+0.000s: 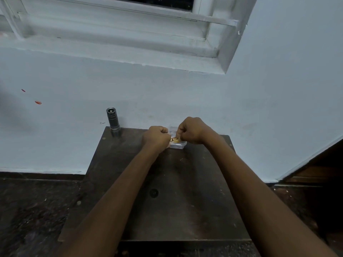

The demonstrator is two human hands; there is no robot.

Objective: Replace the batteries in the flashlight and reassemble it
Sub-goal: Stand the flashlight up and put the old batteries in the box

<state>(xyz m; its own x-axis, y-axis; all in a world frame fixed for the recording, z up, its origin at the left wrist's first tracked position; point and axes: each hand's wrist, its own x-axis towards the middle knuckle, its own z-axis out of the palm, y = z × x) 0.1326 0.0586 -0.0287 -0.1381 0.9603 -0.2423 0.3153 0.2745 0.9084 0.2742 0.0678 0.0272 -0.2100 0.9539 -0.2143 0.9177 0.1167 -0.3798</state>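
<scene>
Both arms reach out over the dark wooden table, hands meeting at the far edge, right by the pale blue wall. Left hand is curled into a fist, knuckles up, w/ its fingers tucked under, pressed to the left end of a small clear plastic box. Right hand is curled too, fingertips pinched down into the box from the far-right side. Between the two hands there's a glimpse of something small, gold and dark, prob. a battery, sitting in or just above the box; can't tell which hand actually has it, or if either does, the fingers hide the contact. So grip on both: fingers clenched, but what they clamp on I can't tell. The box sits on the table near its far edge, a bit right of centre, lid area poking up pale behind the hands. Flashlight, the grey metal one, stands upright at the far-left corner of the table, well apart from the hands, nobody touching it, open-looking round end facing up w/ a small bright spot in the middle. Table top is scuffed, one round dark mark near the middle between the forearms. White window frame above on the far wall, two small red marks on the wall at left. Dark speckled floor to the near left and right of the table.
</scene>
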